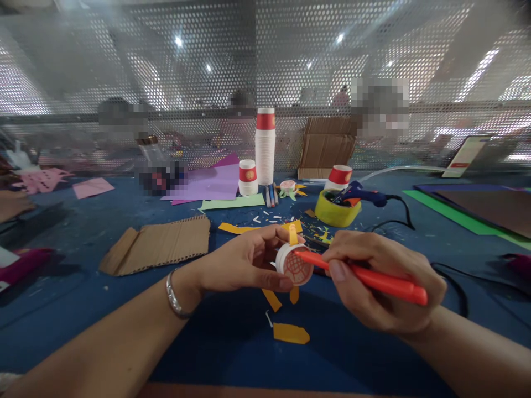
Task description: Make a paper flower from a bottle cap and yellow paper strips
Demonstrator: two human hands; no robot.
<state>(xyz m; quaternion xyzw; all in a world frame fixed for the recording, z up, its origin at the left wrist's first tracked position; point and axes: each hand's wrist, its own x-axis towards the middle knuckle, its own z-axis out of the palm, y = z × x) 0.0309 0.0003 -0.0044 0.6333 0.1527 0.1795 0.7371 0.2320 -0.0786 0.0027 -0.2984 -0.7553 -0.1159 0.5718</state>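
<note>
My left hand (244, 257) grips a small white paper cup piece (283, 261) by its side, its round base turned toward me. Red crossing lines cover that base, and orange paper strips stick out from its top and bottom. In my right hand (381, 276) is a red marker (385, 283), with its tip at the upper part of the drawn base. Below the cup piece, a loose orange paper strip (291, 333) lies on the blue table (215, 354).
A tall stack of paper cups (265, 155) stands at the back. A blue glue gun (365, 194) rests on a yellow tape roll (338, 213), its cord trailing right. Cardboard (166, 243) lies left, purple paper (207, 182) behind it. Paper scraps and several markers (271, 196) lie beyond my hands.
</note>
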